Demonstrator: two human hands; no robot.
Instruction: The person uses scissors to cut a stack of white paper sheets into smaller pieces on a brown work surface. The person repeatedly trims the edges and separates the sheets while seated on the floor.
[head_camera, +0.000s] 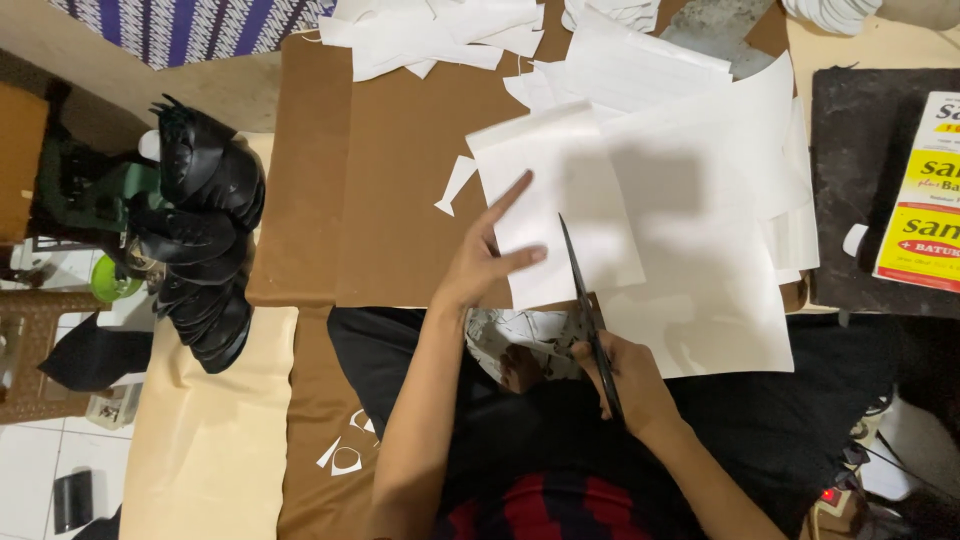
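My left hand (480, 262) rests with fingers spread on the left edge of a folded white paper sheet (565, 195) and presses it down on the brown board (390, 180). My right hand (625, 380) grips black scissors (585, 290) near the board's front edge. Their blades point away from me and lie over the lower part of the sheet, just right of my left fingers.
More white sheets (700, 230) are stacked to the right and scraps (430, 30) lie at the far edge. A pile of black shoe pieces (205, 230) stands at the left. A dark slab (850, 190) with a yellow and white box (925, 195) sits at the right.
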